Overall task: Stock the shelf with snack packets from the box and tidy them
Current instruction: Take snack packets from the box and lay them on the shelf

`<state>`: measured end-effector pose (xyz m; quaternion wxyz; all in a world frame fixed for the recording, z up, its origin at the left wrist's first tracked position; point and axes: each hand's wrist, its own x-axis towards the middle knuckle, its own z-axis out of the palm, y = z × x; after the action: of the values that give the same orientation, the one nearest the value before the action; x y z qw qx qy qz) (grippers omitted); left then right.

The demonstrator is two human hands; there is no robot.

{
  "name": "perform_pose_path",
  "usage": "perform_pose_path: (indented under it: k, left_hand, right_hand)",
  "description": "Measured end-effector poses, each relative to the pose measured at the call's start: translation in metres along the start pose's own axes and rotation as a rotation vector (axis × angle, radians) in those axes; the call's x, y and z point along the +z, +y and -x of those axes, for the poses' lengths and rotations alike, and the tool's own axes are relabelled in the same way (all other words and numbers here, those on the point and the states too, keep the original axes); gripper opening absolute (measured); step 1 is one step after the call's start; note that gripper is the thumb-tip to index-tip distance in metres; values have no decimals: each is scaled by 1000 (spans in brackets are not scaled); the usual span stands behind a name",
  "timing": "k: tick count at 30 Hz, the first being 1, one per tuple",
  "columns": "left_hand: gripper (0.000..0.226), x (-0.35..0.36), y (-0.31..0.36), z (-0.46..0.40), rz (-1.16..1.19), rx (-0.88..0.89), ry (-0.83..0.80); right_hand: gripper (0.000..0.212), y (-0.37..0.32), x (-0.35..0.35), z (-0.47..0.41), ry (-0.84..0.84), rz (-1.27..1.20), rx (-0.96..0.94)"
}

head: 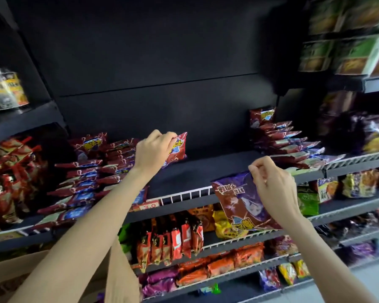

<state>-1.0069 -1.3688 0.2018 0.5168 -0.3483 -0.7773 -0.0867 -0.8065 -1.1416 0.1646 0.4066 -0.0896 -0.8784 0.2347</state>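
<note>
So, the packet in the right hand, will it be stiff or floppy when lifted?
Probably floppy: the packet hangs from the right hand, which pinches only its top edge. It seems light, since a fingertip pinch carries it. Its glossy film may be slippery.

1. Two hands are in view: the left hand (154, 149) and the right hand (271, 189).
2. Each grips one snack packet, so two packets are held: a red packet (177, 149) in the left, a red-and-purple packet (239, 204) in the right.
3. Three rows of matching packets lie on the shelf (206, 169): two left rows (96, 171) side by side and one right row (291, 143). The blur prevents an exact packet count.
4. One cardboard box (13, 274) sits at lower left.
5. About six orange-red packets (171, 239) stand on the shelf below.
</note>
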Motion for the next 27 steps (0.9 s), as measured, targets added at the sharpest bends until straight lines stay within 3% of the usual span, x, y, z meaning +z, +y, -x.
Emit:
perform_pose_path:
  k: [2, 5, 9, 11, 14, 18, 21, 25, 27]
  left_hand:
    - [3, 13, 5, 17, 10, 157, -59]
    - [15, 20, 14, 48, 49, 249, -200]
    - [19, 7, 18, 69, 125, 262, -260]
    - [3, 0, 15, 82, 155, 272, -289]
    - [28, -13, 17, 100, 218, 167, -415]
    - [34, -26, 26, 108, 195, 89, -621]
    - [46, -40, 33, 104, 388, -227, -695]
    - [34, -76, 52, 89, 1420, -1131, -434]
    - [35, -81, 52, 86, 1684, -1326, -279]
  right_hand:
    - [17, 1, 1, 0, -9, -36, 23]
    - [15, -1, 3, 2, -23, -139, 75]
    - [13, -7, 5, 2, -28, -220, 130]
    - [14, -9, 8, 2, -30, -272, 165]
    - [14, -15, 13, 2, -10, -389, 236]
    - [11, -23, 22, -4, 36, -662, 446]
    - [15, -32, 31, -9, 53, -987, 695]
    - [18, -52, 49, -13, 84, -1243, 889]
    - [17, -64, 61, -14, 93, -1304, 942]
